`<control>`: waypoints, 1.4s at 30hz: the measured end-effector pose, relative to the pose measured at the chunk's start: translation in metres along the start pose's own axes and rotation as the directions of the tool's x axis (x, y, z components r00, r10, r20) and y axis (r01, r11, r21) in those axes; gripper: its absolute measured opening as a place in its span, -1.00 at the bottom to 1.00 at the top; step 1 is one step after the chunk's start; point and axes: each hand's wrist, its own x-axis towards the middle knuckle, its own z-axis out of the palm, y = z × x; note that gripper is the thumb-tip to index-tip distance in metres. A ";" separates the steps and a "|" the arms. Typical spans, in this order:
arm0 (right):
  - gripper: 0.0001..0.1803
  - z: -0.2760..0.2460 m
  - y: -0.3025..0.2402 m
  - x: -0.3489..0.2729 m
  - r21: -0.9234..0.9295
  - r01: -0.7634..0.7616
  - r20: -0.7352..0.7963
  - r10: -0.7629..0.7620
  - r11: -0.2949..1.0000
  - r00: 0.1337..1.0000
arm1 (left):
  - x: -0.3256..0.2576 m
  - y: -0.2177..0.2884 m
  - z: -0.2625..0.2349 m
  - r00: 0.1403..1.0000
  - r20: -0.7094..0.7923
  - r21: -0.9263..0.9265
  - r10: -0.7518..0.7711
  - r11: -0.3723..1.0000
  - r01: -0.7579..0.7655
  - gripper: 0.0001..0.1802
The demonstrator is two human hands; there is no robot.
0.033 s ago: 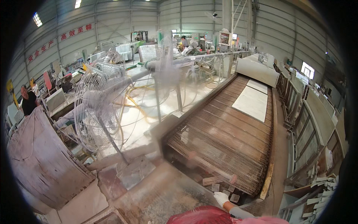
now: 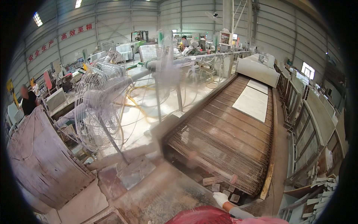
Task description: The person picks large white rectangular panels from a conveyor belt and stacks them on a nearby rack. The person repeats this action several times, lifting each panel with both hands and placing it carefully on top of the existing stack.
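My right hand (image 2: 220,198), in a white glove with a grey sleeve, reaches up from the lower edge over a red garment (image 2: 203,216). It is close to small stone blocks (image 2: 216,183) lying at the near end of a brown wire-mesh conveyor belt (image 2: 223,138). The picture is blurred, so the fingers' pose and anything in them are unclear. Two pale stone slabs (image 2: 253,102) lie far along the belt. My left hand is out of sight.
A wire-caged standing fan (image 2: 99,112) is left of the belt, with yellow hoses (image 2: 136,106) on the wet floor behind it. A big rough stone block (image 2: 41,160) fills the lower left. Racks of slabs (image 2: 309,138) line the right. Persons work at far benches.
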 end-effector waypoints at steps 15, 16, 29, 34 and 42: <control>-0.62 0.003 0.022 -0.033 -0.306 -0.041 0.023 0.051 0.951 0.998 | 0.055 -0.020 -0.026 0.968 0.125 0.366 0.219 0.896 -0.250 -0.64; -0.63 0.001 0.018 -0.035 -0.292 -0.052 0.012 0.058 0.955 0.998 | 0.059 -0.021 -0.026 0.956 0.141 0.414 0.256 0.862 -0.292 -0.64; -0.56 0.035 0.051 -0.003 -0.233 -0.012 0.099 0.036 0.972 0.994 | 0.055 -0.018 -0.020 0.993 0.093 0.210 0.076 0.973 -0.094 -0.68; -0.57 0.034 0.044 0.000 -0.119 0.017 0.047 -0.011 0.993 0.999 | 0.047 -0.012 -0.012 0.994 0.100 0.223 0.054 0.972 -0.075 -0.68; -0.60 0.020 0.022 0.006 -0.378 0.288 0.144 -0.252 0.880 0.957 | 0.063 -0.019 -0.013 0.934 0.208 0.504 0.292 0.786 -0.358 -0.66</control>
